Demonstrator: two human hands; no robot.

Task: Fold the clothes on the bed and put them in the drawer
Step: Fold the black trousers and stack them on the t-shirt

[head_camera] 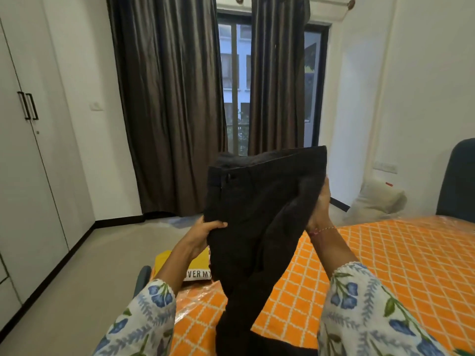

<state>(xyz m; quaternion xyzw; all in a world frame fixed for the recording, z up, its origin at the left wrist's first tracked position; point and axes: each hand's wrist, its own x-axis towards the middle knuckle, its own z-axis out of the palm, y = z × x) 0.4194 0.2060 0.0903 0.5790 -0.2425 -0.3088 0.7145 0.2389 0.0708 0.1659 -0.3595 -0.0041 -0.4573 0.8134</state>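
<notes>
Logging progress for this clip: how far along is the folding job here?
Possibly done: a yellow printed garment lies flat at the bed's corner, seemingly folded. In hand: black trousers held up unfolded, left hand gripping one side, right hand the other, legs trailing onto the bed. Left: folding the trousers and putting everything away; no drawer is visible.

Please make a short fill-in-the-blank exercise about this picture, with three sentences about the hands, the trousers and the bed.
1. Both hands hold up a pair of trousers whose colour is ____.
2. The left hand grips the trousers' ____ edge, as the camera sees it.
3. The right hand is above a bed whose cover is white and ____.

Missing words: black; left; orange
</notes>
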